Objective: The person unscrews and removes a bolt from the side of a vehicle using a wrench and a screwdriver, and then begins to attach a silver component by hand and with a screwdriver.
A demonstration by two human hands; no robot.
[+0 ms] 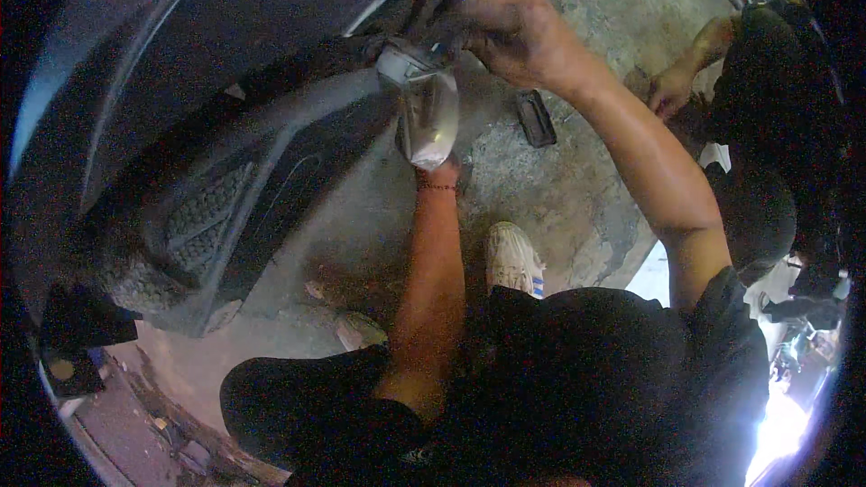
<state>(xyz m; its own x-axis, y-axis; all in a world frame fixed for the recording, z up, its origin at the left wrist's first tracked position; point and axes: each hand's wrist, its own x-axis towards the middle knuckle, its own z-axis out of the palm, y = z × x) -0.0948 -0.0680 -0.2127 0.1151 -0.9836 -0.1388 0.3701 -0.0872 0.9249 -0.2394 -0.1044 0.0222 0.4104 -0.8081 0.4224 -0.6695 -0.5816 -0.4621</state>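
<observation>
A silvery, glossy piece with a clear cover, which looks like a vehicle lamp, is at the edge of a dark car bumper. My left hand holds it from below; most of that hand is hidden behind the piece. Above and to the right, my right hand has its fingers curled at the dark top end of the piece, beside the bumper edge. Shadow hides what lies between those fingertips.
A small dark rectangular tray-like part lies on the stained concrete floor. At the right a co-worker in dark clothing crouches, with a hand low near the floor. Tyre tread shows at the left, and my white shoe is below.
</observation>
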